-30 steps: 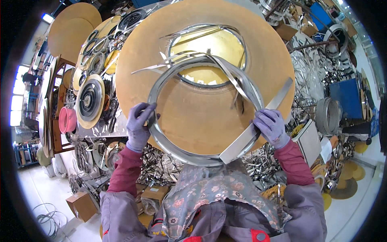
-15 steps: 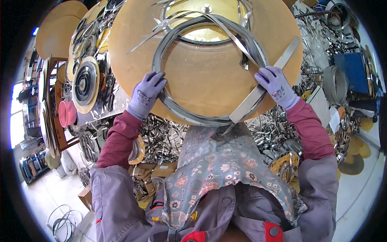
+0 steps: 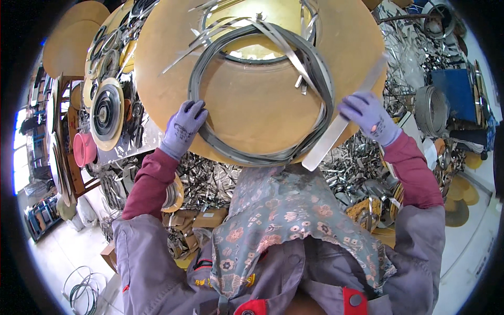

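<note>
A coil of thin grey metal strips [image 3: 195,79] lies on a large round tan board [image 3: 252,118], with several loose strip ends fanning out at its far side. My left hand [image 3: 184,127], in a lilac glove, grips the coil's near left edge with curled fingers. My right hand [image 3: 369,117], gloved alike, is closed on a flat, wide metal strip [image 3: 324,145] at the board's right edge. This strip slants from far right to near left, its near end beyond the board's front rim. The right hand is apart from the coil; its thumb is partly hidden.
A yellow disc [image 3: 247,46] with a central bolt is at the board's far side. Shiny scrap strips [image 3: 207,181] heap below and around the board. Left stand a smaller disc with a dark coil [image 3: 106,114] and a pink bucket [image 3: 84,149]; right, a wire coil [image 3: 431,110].
The coil has shifted left with my left hand. My right hand has moved right, off the coil's edge, carrying the flat strip outward and slightly nearer me.
</note>
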Demonstrator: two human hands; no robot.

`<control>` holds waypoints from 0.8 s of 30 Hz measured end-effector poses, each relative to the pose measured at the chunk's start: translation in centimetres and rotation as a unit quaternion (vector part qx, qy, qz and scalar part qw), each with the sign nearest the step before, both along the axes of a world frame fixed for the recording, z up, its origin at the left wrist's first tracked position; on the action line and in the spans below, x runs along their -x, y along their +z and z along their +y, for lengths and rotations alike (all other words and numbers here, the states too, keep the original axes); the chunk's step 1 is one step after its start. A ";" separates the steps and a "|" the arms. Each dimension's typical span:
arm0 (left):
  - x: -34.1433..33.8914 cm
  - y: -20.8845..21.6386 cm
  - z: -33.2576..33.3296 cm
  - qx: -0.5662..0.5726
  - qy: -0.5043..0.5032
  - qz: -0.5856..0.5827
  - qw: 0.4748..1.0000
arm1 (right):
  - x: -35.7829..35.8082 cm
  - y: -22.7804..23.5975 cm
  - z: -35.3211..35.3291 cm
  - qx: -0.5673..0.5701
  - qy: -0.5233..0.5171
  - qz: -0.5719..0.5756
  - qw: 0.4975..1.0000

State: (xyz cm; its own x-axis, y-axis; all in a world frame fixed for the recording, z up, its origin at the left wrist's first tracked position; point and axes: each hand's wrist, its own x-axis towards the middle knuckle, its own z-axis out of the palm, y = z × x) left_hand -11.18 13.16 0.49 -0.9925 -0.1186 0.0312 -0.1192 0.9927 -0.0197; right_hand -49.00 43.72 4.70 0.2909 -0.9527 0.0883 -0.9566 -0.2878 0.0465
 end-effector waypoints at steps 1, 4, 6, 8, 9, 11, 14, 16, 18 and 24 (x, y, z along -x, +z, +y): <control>0.0 0.1 0.1 0.009 0.005 -0.014 1.000 | 0.5 0.6 -0.2 0.016 -0.022 0.013 1.000; 0.5 0.9 0.3 -0.006 0.003 -0.062 0.998 | 3.6 0.4 -2.8 0.062 -0.169 -0.074 0.981; 0.8 1.3 0.0 0.002 -0.009 -0.081 0.997 | 6.5 -1.6 -5.3 0.070 -0.253 -0.070 0.962; 1.4 1.6 0.0 0.027 -0.024 -0.092 0.995 | 9.6 -4.6 -7.4 0.070 -0.325 -0.075 0.940; 1.6 1.9 0.1 0.043 -0.031 -0.099 0.994 | 11.0 -6.3 -8.4 0.067 -0.354 -0.082 0.929; 1.6 1.6 0.0 0.051 -0.037 -0.120 0.991 | 12.5 -8.5 -9.3 0.071 -0.387 -0.123 0.911; 2.4 1.8 -0.2 0.019 -0.041 -0.162 0.986 | 13.5 -9.4 -9.9 0.084 -0.407 -0.210 0.885; 2.5 1.6 -0.4 -0.018 -0.049 -0.200 0.978 | 12.7 -8.7 -9.9 0.077 -0.426 -0.254 0.865; 2.3 1.8 -0.3 -0.020 -0.055 -0.211 0.976 | 9.0 -6.5 -9.5 0.081 -0.482 -0.248 0.836; 2.4 3.5 0.3 -0.117 0.165 -0.049 0.978 | -5.9 -3.1 -5.0 -0.031 -0.551 -0.287 0.783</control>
State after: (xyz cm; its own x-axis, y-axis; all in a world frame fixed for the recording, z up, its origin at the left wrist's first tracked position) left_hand -13.53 13.48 3.96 -0.8959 -0.4252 -0.1288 -0.4426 0.8795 0.1752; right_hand -43.09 38.67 1.56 -0.7815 -0.6047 -0.1534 -0.4838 0.7427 -0.4630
